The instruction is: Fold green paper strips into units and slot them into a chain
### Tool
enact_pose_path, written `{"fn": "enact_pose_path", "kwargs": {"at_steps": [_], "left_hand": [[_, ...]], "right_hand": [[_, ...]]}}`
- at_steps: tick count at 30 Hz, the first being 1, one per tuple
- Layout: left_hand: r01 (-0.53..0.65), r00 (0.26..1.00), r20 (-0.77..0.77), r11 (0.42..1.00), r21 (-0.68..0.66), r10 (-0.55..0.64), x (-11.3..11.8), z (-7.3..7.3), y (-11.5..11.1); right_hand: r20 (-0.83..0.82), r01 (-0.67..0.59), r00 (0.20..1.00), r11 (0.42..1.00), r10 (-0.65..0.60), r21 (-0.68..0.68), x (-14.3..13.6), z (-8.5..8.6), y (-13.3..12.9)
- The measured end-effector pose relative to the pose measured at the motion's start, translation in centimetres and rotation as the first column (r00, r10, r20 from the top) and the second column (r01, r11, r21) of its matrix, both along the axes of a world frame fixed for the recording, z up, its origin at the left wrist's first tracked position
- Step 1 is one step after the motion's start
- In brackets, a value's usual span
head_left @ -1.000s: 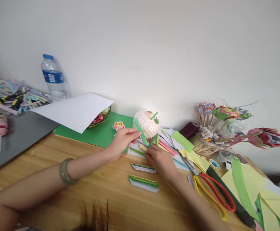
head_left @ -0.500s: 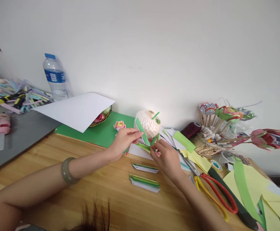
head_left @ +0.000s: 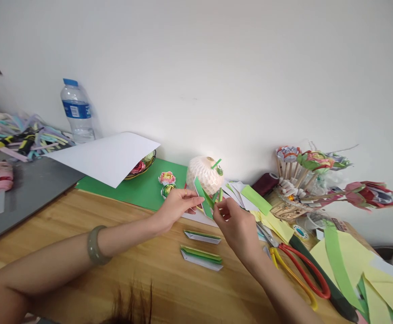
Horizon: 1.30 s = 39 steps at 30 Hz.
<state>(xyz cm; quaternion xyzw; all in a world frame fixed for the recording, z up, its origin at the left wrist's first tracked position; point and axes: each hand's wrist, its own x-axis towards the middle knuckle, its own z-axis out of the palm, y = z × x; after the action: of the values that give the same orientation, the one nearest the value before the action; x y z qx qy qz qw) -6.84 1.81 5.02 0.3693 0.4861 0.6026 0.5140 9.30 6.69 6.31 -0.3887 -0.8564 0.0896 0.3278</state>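
My left hand, with a ring on one finger, pinches a folded green paper piece between thumb and fingers. Close beside it, my right hand is closed on the other end of the green paper, its fingertips partly hidden. Below the hands, two folded strips lie on the wooden table: a thin green and white one and a thicker one in layers of green and white. Two small paper flowers, one pink and yellow and one green, rest left of the papers.
Red and yellow scissors lie at the right near green and yellow paper sheets. Behind are a netted white round object and a jar of sticks. At left stand a water bottle and a pink glue gun.
Both hands have shifted slightly right and down with the green paper, whose folded parts now look more spread. The green paper flower has come into view beside my left hand.
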Motion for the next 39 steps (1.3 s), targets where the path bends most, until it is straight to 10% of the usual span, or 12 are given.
{"fn": "enact_pose_path", "kwargs": {"at_steps": [17, 30, 34, 39], "left_hand": [[0.018, 0.997, 0.075, 1.0, 0.017, -0.019, 0.2, -0.1, 0.2], [0.064, 0.994, 0.091, 0.998, 0.003, -0.064, -0.4, 0.3, 0.2], [-0.038, 0.992, 0.114, 0.998, -0.051, 0.044, -0.6, 0.6, 0.2], [-0.071, 0.989, 0.127, 0.996, -0.057, 0.078, -0.7, 0.4, 0.3]], "right_hand": [[-0.417, -0.344, 0.901, 0.783, 0.12, -0.519, -0.5, 0.5, 0.0], [-0.358, -0.35, 0.914, 0.819, 0.191, -0.456, 0.0, 0.8, 0.8], [-0.011, -0.163, 0.986, 0.947, 0.166, -0.279, 0.8, 0.1, 2.3], [0.487, -0.119, 0.868, 0.993, 0.098, 0.013, 0.7, -1.2, 2.0]]}}
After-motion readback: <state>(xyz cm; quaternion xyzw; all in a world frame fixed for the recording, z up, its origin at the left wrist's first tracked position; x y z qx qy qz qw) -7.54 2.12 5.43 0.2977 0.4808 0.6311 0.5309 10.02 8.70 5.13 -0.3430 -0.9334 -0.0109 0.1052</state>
